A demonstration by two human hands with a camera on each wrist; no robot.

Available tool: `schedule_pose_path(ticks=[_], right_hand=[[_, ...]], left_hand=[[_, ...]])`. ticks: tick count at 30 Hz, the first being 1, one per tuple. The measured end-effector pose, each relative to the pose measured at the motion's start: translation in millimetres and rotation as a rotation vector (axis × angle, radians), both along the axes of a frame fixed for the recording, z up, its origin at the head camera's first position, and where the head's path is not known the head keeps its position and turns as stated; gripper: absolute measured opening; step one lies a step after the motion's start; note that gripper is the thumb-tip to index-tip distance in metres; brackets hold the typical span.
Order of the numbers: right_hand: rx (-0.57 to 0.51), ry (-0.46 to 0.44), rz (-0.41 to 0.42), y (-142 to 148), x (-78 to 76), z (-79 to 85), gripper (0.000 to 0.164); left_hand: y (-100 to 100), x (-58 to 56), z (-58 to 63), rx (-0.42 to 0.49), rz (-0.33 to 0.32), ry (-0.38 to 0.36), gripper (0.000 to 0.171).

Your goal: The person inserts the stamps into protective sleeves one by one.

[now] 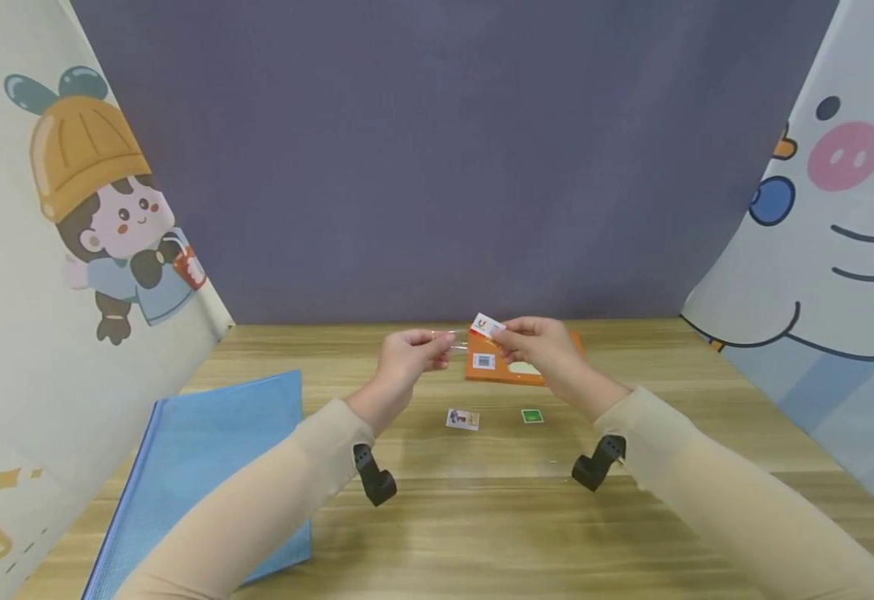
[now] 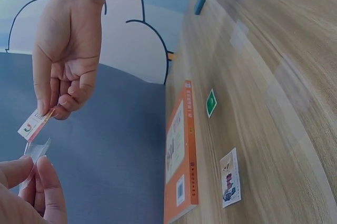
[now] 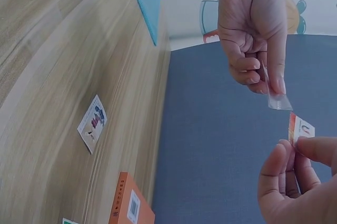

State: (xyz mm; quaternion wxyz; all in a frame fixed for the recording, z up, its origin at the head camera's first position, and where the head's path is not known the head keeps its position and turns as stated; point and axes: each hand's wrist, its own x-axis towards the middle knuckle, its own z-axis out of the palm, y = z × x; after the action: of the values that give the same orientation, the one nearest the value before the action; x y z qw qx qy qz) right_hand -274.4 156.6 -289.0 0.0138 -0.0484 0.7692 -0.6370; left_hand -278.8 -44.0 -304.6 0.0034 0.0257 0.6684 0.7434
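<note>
Between thumb and fingertips, my left hand [image 1: 412, 360] pinches a small clear plastic sleeve [image 3: 279, 101]. My right hand [image 1: 552, 352] pinches a small white stamp [image 1: 486, 324] with a red-orange band and a jagged edge. Both are held up above the table, the stamp's edge close to the sleeve's open end in the wrist views. Below the hands, a stamp with a colourful picture [image 1: 462, 419] and a small green stamp [image 1: 531, 416] lie on the table. An orange book [image 1: 507, 372] lies behind them, partly covered by my right hand.
A blue mesh zip folder [image 1: 219, 467] lies on the left of the wooden table [image 1: 437, 542], partly under my left forearm. Clear plastic pieces [image 2: 289, 84] lie flat near the front. A dark blue-grey panel [image 1: 451, 167] rises behind the table, with cartoon-printed sheets on both sides.
</note>
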Motion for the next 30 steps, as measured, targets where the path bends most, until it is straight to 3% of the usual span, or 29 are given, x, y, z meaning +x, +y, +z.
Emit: schedule_pose_path(ticks=[17,30], right_hand=[[0.026,-0.006,0.007,-2.5,2.1,-3.5,0.032],[0.005,-0.043,0.001,-3.6,4.1,-4.3,0.030]], left_hand=[[2.9,1.9,-0.1,0.011,0.003,-0.009,0.018],[6.3,6.5,-2.5,0.023,0.024,0.058,0.022]])
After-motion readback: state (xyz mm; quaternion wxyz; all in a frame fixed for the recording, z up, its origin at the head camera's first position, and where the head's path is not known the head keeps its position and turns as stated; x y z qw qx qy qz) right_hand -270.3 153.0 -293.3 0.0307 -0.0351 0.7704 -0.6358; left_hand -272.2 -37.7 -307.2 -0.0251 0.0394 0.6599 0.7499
